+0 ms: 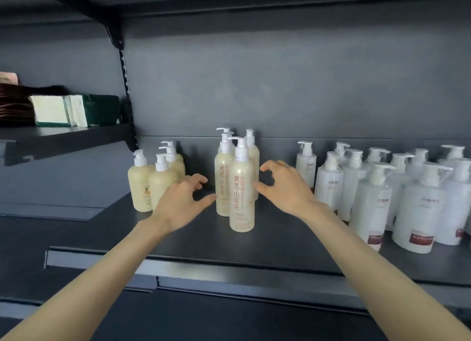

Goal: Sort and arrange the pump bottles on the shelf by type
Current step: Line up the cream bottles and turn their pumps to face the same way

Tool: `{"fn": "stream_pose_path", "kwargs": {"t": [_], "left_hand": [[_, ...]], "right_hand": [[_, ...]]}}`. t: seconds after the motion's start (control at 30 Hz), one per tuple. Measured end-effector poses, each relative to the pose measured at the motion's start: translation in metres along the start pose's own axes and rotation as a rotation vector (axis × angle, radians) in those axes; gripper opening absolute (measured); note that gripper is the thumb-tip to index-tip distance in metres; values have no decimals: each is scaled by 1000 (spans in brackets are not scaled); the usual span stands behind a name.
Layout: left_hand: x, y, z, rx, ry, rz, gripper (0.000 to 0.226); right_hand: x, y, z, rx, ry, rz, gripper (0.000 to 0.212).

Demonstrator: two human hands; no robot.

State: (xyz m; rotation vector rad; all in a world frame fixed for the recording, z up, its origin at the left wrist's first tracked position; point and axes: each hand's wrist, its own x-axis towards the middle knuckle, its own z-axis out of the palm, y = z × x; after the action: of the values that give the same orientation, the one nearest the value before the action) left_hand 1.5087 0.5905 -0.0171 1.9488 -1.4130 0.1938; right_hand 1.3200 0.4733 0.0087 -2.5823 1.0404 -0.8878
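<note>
Three kinds of pump bottle stand upright on the dark shelf point(193, 241). The front tall bottle point(241, 188), slim and pale with red characters down its label, stands near the middle of the shelf. The other tall bottles point(223, 180) of the same kind are packed close behind it and to its left, their white pumps rising above its shoulder.

Left of the front tall bottle, with a gap between, is a small cluster of squat yellow bottles point(140, 185). To its right, also apart from it, a larger crowd of white bottles point(370, 205) fills the shelf out to the frame's edge; some carry a dark red band low on the label.

The left hand point(182, 203) hovers just left of the front tall bottle, fingers loosely curved and holding nothing. Its thumb tip reaches the edge of the tall bottle behind; whether it touches cannot be told. The right hand point(285, 188) hovers just right of the front tall bottle, likewise curved and empty, its thumb close to that bottle's side.

Far up and left of the front tall bottle, a green box point(102, 110) lies on a higher side shelf point(63, 134).
</note>
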Motion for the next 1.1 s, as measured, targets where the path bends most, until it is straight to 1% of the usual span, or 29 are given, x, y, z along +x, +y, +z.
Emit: {"fn": "stream_pose_path", "kwargs": {"t": [0.2, 0.37, 0.47, 0.57, 0.67, 0.77, 0.93, 1.1], "left_hand": [[6, -15, 4, 2, -61, 58, 45], [-6, -19, 2, 26, -84, 61, 48], [-11, -23, -7, 53, -51, 51, 48], [-25, -34, -14, 51, -18, 21, 47], [-39, -52, -21, 84, -21, -28, 47], [-39, -73, -35, 76, 28, -83, 45], [-20, -114, -50, 38, 78, -100, 44], [9, -161, -52, 3, 56, -108, 54]], "right_hand": [[-3, -7, 12, -15, 1, 40, 39], [-12, -16, 18, -26, -16, 3, 40], [-16, -26, 20, -13, -24, -14, 43], [-18, -39, 30, -50, -32, -50, 43], [-15, -52, 42, -68, -39, -62, 43], [-5, -67, 56, -44, -54, -103, 42], [20, -92, 88, 20, -86, -116, 43], [51, -116, 120, 59, -102, -84, 53]]}}
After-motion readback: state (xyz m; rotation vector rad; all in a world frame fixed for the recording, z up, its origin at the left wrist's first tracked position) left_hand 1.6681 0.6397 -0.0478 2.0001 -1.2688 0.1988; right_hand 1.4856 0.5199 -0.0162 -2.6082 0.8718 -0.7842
